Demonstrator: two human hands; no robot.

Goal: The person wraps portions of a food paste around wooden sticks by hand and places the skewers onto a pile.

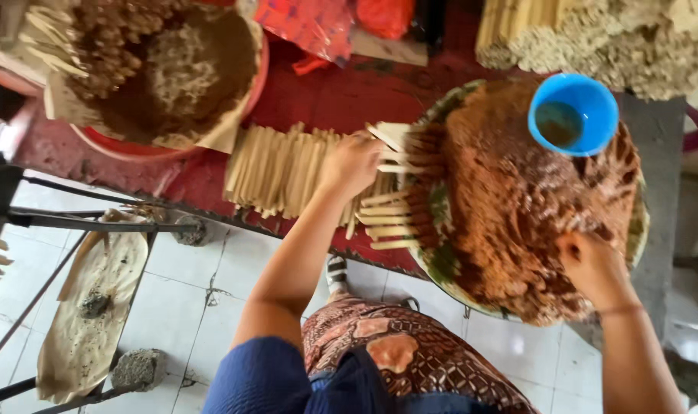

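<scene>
Head view: the left hand rests, fingers curled, on pale sticks at the near-left edge of the round tray, seemingly holding them so their ends sit in the brown powder. Their long axes point toward the tray's middle. The right hand digs into the powder at the tray's near-right edge (grip hidden, cannot tell). A blue cup sits on the heap's far side.

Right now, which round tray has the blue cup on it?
The woven tray at right, heaped with brown powder, carries the blue cup; the right hand touches its heap. The red-rimmed basin at upper left has none.
</scene>
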